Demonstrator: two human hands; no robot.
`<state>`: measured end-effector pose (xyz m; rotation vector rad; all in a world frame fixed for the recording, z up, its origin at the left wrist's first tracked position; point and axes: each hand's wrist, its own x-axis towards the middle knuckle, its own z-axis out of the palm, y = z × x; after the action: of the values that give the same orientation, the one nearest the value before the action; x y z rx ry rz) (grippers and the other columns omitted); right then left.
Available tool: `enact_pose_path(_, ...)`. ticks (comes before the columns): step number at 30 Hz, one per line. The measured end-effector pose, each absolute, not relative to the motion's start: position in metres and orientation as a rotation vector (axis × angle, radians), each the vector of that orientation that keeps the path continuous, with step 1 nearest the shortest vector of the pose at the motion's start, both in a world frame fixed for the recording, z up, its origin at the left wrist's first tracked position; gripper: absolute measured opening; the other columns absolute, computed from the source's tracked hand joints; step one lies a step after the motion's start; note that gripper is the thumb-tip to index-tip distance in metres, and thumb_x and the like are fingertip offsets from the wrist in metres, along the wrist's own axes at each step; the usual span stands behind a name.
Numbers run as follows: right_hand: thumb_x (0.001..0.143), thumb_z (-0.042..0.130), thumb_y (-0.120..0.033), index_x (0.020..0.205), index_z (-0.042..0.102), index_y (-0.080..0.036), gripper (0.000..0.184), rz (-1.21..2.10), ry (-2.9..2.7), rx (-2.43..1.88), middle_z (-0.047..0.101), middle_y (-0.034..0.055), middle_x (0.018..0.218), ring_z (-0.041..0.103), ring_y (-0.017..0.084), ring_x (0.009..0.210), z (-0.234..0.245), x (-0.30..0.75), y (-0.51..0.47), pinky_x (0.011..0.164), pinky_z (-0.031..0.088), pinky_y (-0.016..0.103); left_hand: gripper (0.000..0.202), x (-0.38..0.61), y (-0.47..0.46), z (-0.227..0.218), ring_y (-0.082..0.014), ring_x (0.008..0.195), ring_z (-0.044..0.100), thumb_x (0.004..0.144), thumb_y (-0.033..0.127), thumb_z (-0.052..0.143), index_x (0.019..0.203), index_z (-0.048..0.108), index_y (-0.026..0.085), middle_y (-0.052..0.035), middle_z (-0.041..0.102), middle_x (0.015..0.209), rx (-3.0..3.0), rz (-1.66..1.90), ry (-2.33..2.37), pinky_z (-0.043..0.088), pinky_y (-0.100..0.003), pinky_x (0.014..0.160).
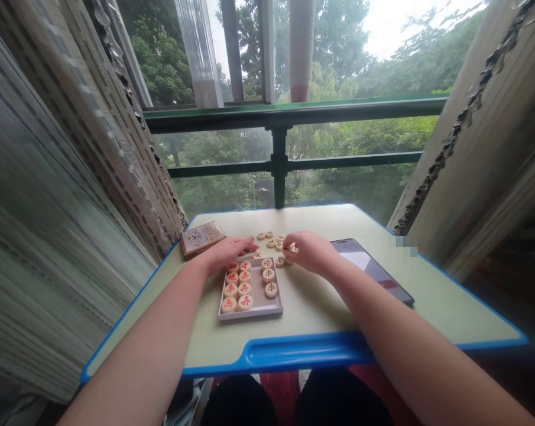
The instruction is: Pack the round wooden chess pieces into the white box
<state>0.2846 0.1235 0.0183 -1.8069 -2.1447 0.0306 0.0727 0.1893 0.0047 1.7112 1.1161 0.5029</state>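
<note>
Head view showed the left hand [230, 251] lying flat, fingers straight and together, their tips at the far edge of the shallow box [267, 312]. Rows of round wooden chess discs [245, 289] sat in that box, just nearer than those fingers. The right hand [309, 251] was curled, its fingertips [297, 246] pinched on one disc [292, 247]. Loose discs [269, 239] lay just beyond and between both sets of fingers. A patterned lid [202, 238] lay left of the left fingers. A dark phone [373, 269] lay right of the right fingers, on the blue-rimmed table [320, 307].
</note>
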Motion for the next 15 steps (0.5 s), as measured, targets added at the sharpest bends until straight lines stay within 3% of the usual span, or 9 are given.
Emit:
enact_pose_path(4, 0.073, 0.056, -0.031, 0.082, 0.064, -0.022, 0.015, 0.028, -2.225, -1.556, 0.065, 0.0032, 0.082, 0.056, 0.017, 0.076, 0.022, 0.275, 0.113, 0.065, 0.040, 0.026, 0.058, 0.071, 0.185, 0.009, -0.0271, 0.112, 0.048, 0.065, 0.067, 0.050, 0.096, 0.069, 0.022, -0.0069, 0.056, 0.123, 1.813, 0.425, 1.128, 0.038, -0.031, 0.085)
enact_pose_path(9, 0.071, 0.060, -0.022, 0.080, 0.064, -0.018, 0.011, 0.139, -2.426, -1.191, 0.063, 0.0036, 0.078, 0.054, 0.015, 0.074, 0.033, 0.260, 0.096, 0.070, 0.041, 0.026, 0.059, 0.071, 0.186, 0.008, -0.0253, 0.102, 0.053, 0.064, 0.067, 0.052, 0.097, 0.068, 0.020, -0.0064, 0.062, 0.114, 1.827, 0.427, 1.121, 0.040, -0.030, 0.077)
enact_pose_path(15, 0.065, 0.064, -0.021, 0.076, 0.063, -0.018, 0.012, 0.415, -2.539, -1.132, 0.061, 0.0013, 0.077, 0.053, 0.014, 0.072, 0.035, 0.260, 0.090, 0.070, 0.041, 0.026, 0.058, 0.070, 0.190, 0.006, -0.0229, 0.098, 0.053, 0.062, 0.063, 0.057, 0.100, 0.067, 0.020, -0.0042, 0.064, 0.107, 1.840, 0.417, 1.141, 0.039, -0.028, 0.075)
